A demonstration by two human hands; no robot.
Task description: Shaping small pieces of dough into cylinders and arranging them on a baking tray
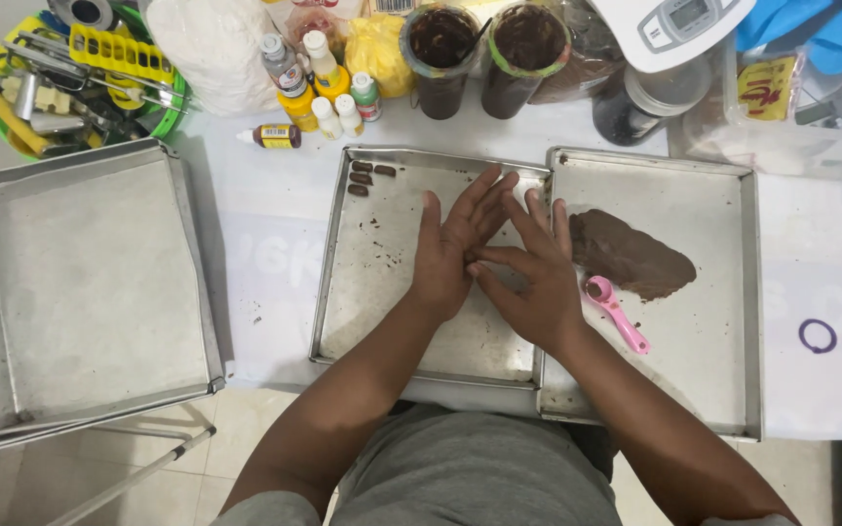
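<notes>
Left hand (448,255) and right hand (530,278) palm-to-palm over middle tray (367,292), fingers (484,195) spread flat; anything between hidden. Dough (631,255), scoop (614,310) near right.

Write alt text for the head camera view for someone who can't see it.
Left hand and right hand press palms together over a metal baking tray. Beside it, another tray holds brown dough and a pink scoop; four small brown pieces lie at the first tray's far corner.
</notes>
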